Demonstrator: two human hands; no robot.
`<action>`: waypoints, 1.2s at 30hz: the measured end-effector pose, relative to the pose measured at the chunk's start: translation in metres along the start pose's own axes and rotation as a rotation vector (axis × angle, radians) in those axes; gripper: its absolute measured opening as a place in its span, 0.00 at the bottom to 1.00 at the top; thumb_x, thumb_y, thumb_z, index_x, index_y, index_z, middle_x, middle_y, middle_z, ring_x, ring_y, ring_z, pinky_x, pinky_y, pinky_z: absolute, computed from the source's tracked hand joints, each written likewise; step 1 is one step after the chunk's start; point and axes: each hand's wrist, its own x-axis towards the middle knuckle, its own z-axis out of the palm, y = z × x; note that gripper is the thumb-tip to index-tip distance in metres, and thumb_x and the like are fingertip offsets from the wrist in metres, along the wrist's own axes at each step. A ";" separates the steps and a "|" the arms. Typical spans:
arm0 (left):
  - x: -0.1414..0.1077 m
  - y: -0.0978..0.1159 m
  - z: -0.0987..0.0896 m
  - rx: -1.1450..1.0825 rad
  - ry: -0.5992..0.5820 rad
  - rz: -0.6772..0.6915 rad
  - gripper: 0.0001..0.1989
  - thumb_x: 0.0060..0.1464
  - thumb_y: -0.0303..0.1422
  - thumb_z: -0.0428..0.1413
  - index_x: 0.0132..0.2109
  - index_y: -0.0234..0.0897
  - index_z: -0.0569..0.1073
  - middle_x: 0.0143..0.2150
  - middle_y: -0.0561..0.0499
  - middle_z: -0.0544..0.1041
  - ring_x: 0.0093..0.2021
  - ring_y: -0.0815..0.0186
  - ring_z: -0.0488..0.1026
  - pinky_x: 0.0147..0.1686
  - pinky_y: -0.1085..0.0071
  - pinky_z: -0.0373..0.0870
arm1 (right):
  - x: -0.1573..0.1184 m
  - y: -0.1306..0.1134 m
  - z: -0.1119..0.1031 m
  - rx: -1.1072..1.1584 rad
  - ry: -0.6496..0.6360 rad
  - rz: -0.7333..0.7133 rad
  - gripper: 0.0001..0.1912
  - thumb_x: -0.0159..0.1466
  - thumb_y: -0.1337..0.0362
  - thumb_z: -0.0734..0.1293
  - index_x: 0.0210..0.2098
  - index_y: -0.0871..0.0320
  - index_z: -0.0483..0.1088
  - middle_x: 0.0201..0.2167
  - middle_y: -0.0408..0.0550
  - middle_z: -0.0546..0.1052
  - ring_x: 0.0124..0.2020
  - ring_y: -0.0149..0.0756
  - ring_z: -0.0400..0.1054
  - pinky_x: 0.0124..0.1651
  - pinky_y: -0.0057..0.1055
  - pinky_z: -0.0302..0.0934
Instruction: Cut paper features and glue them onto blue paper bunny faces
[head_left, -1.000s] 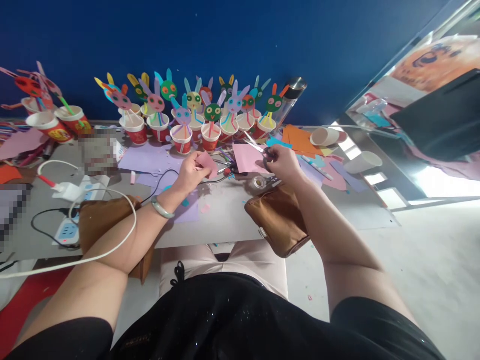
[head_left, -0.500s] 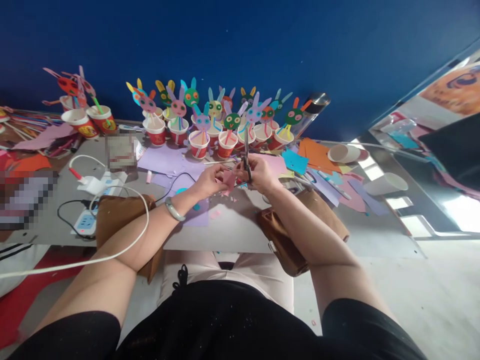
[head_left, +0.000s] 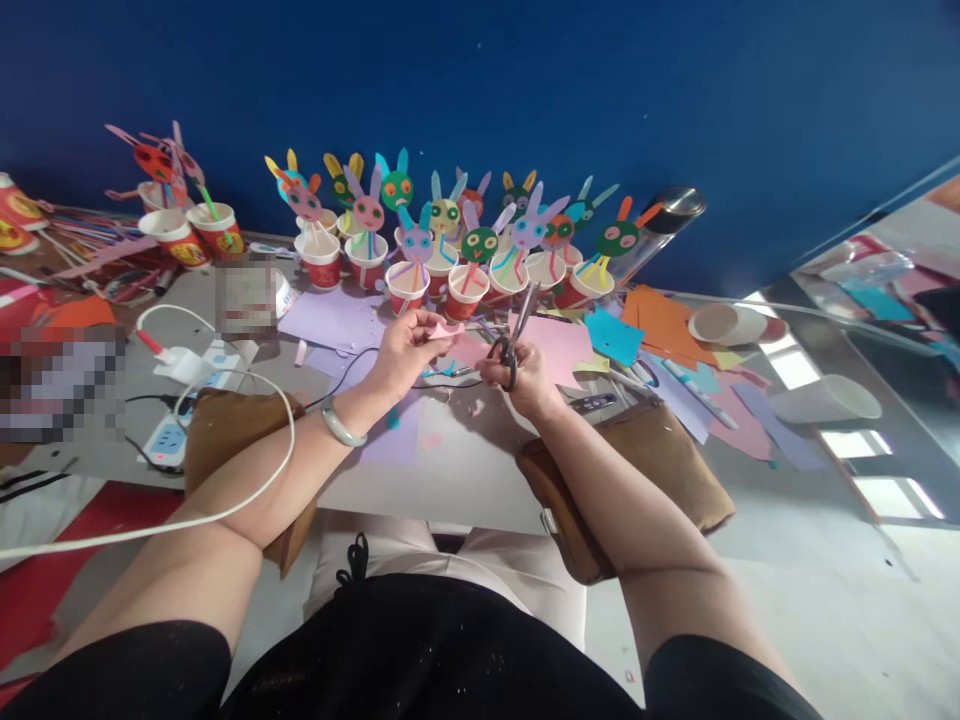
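Between the thumb and fingers of my left hand (head_left: 409, 350) is a small pink piece of paper (head_left: 448, 331). My right hand (head_left: 525, 380) is closed around the dark handles of a pair of scissors (head_left: 517, 335), whose blades point up and away from me. Scissors and held paper are apart. Beyond my hands lies a larger pink sheet (head_left: 555, 345) on the grey table (head_left: 450, 480). Small pink scraps (head_left: 433, 440) lie on the table in front of me.
Red-and-white paper cups (head_left: 407, 290) bearing paper rabbit heads stand along the back. Purple paper (head_left: 330, 322) lies left, blue paper (head_left: 613, 337) and orange paper (head_left: 664, 325) right. A white cable (head_left: 247, 505) loops over my left forearm from a power strip (head_left: 169, 440). Brown pouches (head_left: 660, 460) flank my arms.
My hands have moved apart. The pink paper has shifted slightly left and up with my left hand, and the scissors have moved right, their blades now tilted to the right.
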 end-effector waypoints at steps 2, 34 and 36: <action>-0.001 -0.002 0.003 -0.075 0.007 -0.023 0.22 0.41 0.36 0.71 0.41 0.39 0.71 0.29 0.56 0.78 0.27 0.71 0.73 0.29 0.73 0.68 | -0.002 0.004 0.002 0.024 0.005 0.015 0.18 0.46 0.60 0.78 0.23 0.56 0.63 0.15 0.37 0.70 0.18 0.27 0.63 0.25 0.26 0.55; -0.003 0.013 -0.006 0.008 -0.018 0.208 0.08 0.51 0.32 0.66 0.35 0.37 0.74 0.29 0.54 0.79 0.29 0.70 0.77 0.33 0.73 0.77 | -0.024 0.002 0.020 -0.479 -0.346 0.160 0.38 0.54 0.25 0.65 0.32 0.58 0.65 0.25 0.41 0.66 0.29 0.32 0.58 0.34 0.32 0.53; -0.005 0.014 -0.004 0.032 -0.037 0.181 0.08 0.50 0.30 0.65 0.36 0.37 0.74 0.28 0.54 0.79 0.28 0.70 0.77 0.32 0.73 0.77 | -0.024 0.003 0.022 -0.499 -0.338 0.167 0.39 0.53 0.24 0.65 0.31 0.58 0.65 0.25 0.41 0.64 0.28 0.31 0.57 0.33 0.31 0.52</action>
